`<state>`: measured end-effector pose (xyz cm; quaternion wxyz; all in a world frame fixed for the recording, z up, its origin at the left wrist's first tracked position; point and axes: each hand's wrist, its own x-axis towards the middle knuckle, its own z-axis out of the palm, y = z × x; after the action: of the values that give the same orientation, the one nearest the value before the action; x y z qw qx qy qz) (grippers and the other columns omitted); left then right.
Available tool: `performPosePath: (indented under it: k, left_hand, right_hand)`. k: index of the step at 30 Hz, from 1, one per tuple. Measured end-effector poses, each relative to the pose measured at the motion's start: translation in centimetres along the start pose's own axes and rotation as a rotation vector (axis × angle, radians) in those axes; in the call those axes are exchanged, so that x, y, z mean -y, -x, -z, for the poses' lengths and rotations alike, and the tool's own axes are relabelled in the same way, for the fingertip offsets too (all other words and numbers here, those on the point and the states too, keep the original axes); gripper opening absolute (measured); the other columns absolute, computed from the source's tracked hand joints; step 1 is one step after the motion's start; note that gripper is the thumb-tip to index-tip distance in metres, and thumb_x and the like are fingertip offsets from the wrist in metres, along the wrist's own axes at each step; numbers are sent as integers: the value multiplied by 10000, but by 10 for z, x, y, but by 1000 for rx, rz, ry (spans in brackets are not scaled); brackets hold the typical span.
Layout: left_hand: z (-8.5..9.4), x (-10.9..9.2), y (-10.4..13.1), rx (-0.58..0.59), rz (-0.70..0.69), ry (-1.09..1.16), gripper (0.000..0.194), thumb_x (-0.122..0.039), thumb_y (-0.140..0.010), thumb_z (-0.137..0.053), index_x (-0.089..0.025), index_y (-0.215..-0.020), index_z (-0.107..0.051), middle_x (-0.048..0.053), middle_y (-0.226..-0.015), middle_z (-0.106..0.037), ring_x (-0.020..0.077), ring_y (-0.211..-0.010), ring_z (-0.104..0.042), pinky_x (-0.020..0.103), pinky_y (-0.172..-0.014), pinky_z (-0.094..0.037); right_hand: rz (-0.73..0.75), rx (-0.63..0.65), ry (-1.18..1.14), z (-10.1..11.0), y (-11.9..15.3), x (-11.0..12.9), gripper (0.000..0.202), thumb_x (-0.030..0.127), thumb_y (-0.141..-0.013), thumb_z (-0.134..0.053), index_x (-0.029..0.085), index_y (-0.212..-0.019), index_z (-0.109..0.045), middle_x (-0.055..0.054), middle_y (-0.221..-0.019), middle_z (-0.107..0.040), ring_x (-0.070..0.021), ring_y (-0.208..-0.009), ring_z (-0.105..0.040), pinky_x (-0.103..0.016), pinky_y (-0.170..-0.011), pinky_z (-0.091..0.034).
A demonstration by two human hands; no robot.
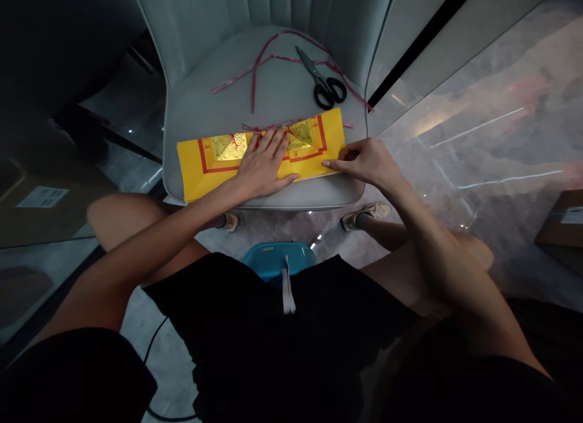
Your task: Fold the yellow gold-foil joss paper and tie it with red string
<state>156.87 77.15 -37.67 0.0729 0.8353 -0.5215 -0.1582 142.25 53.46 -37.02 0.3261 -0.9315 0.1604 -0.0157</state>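
Note:
Yellow joss paper with red borders and gold foil lotus prints lies across the front of the grey chair seat. My left hand rests flat on its middle, palm down and fingers spread, hiding part of the print. At the paper's right end, my right hand pinches the edge between thumb and bent fingers. Behind the paper lie scissors with black handles, their blades pointing away from me. Pink ribbon strips curl around and under them, and another pink strand shows along the paper's far edge.
The chair's backrest rises at the far side. Beneath the seat front, between my legs, is a blue plastic stool. Cardboard boxes stand at the left and right. A black cable runs along the floor at lower left.

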Motion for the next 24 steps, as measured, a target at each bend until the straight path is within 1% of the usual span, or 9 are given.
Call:
performPosePath:
  k: [2,3,6,8,11,13,17,21,24]
  left_hand:
    - [0,-1,0,7,11,-13,974,-726,-986,-392,-99,-1709,-207,213,-1799,-149,394,-1669,-125,590,-1337,-55]
    - [0,-1,0,4,9,-15,978,-735,-987,-385,-95,-1706,-216,216,-1797,-154,395,-1668,-130,590,-1336,-58]
    - [-3,1,0,-33,-15,1,963,-729,-990,-381,-110,-1708,-214,200,-1794,-186,387,-1664,-154,586,-1337,-67]
    - [-4,1,0,-53,-31,13,938,-692,-991,-397,-124,-1712,-204,184,-1793,-207,380,-1661,-174,583,-1340,-75]
    - [-4,1,0,-49,-25,14,921,-633,-975,-436,-134,-1714,-205,168,-1798,-204,372,-1660,-187,566,-1347,-87]
    - [-2,0,1,-44,-16,15,926,-623,-964,-453,-140,-1715,-207,163,-1800,-196,372,-1662,-182,558,-1351,-88]
    - [-2,-1,1,-52,-20,31,970,-659,-952,-469,-139,-1721,-188,166,-1796,-210,384,-1659,-187,572,-1352,-86]
    - [-5,2,1,-68,-28,41,1046,-714,-920,-512,-162,-1731,-151,153,-1796,-221,387,-1661,-177,577,-1353,-74]
    - [-7,5,1,-68,-32,42,1077,-720,-903,-543,-167,-1733,-137,152,-1798,-209,395,-1663,-161,594,-1351,-66]
  right_hand:
    - [122,-93,118,-5,4,11,715,850,-860,-622,176,-1046,-774,-151,-933,-766,-332,-933,-715,-443,-774,-566]
    - [195,-123,171,-9,8,18,752,851,-897,-560,185,-1184,-757,-178,-1094,-775,-376,-1090,-707,-500,-890,-570]
    - [387,-91,288,-36,24,42,859,806,-1007,-311,174,-1532,-564,-195,-1536,-613,-419,-1499,-478,-637,-1198,-400]
    - [467,-4,321,-58,36,53,963,775,-1031,-174,55,-1616,-434,-240,-1675,-440,-414,-1612,-307,-652,-1286,-280]
    - [461,60,303,-84,49,55,1016,782,-1021,-134,21,-1666,-326,-251,-1724,-330,-384,-1646,-229,-624,-1320,-245]
    - [442,66,289,-90,54,49,1020,793,-1014,-143,40,-1686,-290,-244,-1731,-310,-373,-1649,-220,-624,-1320,-252]
    - [437,59,294,-86,57,36,1016,781,-1022,-153,26,-1694,-251,-259,-1728,-296,-370,-1647,-218,-621,-1319,-264]
    - [428,42,300,-80,61,28,962,753,-1038,-195,81,-1726,-162,-219,-1747,-267,-370,-1648,-204,-638,-1320,-256]
    - [421,59,311,-78,61,25,964,745,-1040,-205,71,-1726,-148,-210,-1752,-248,-383,-1649,-192,-649,-1320,-253]
